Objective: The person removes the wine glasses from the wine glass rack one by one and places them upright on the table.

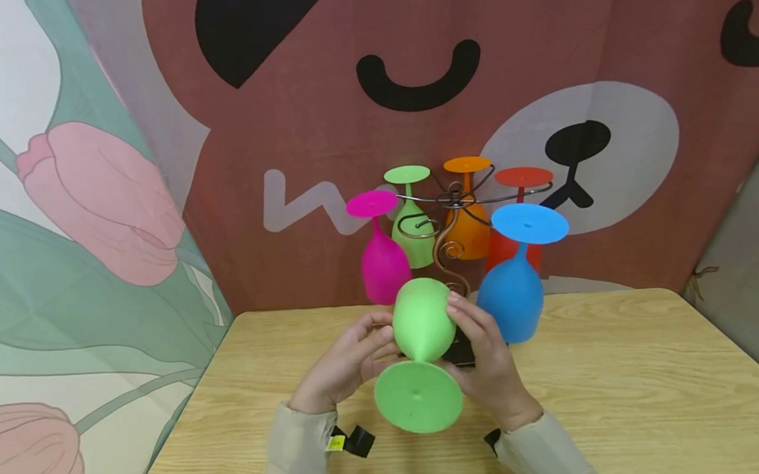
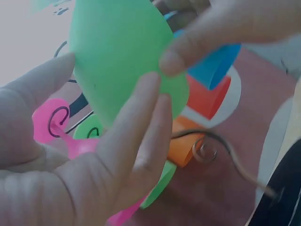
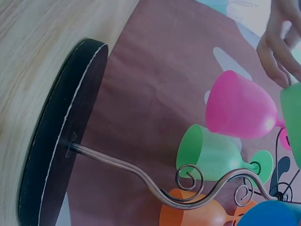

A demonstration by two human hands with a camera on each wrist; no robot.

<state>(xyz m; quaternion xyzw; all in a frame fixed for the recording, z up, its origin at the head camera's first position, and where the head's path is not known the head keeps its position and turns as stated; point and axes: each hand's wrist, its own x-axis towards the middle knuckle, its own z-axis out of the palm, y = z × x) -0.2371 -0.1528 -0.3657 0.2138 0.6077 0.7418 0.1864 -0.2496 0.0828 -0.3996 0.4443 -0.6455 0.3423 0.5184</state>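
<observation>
One wooden table (image 1: 652, 366) is carrying one metal rack (image 1: 456, 201) toward its back edge, wood spreading toward the right edge, with five upturned goblets (image 1: 512, 298) hanging: pink, green, orange, red, blue. Left hand (image 1: 353, 355) and right hand (image 1: 489, 363), part-curled, are gripping one light-green goblet (image 1: 423, 320) before the rack; one yellow label (image 1: 335, 443) is showing illegibly.

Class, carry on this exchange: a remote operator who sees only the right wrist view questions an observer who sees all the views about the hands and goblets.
Operator: I see the left hand at the held green goblet. Does anything else touch it?
Observer: Yes, the right hand has its fingers on it too.
Operator: Is any goblet colour on the rack missing from my view?
Observer: Yes, a red goblet hangs there.
</observation>
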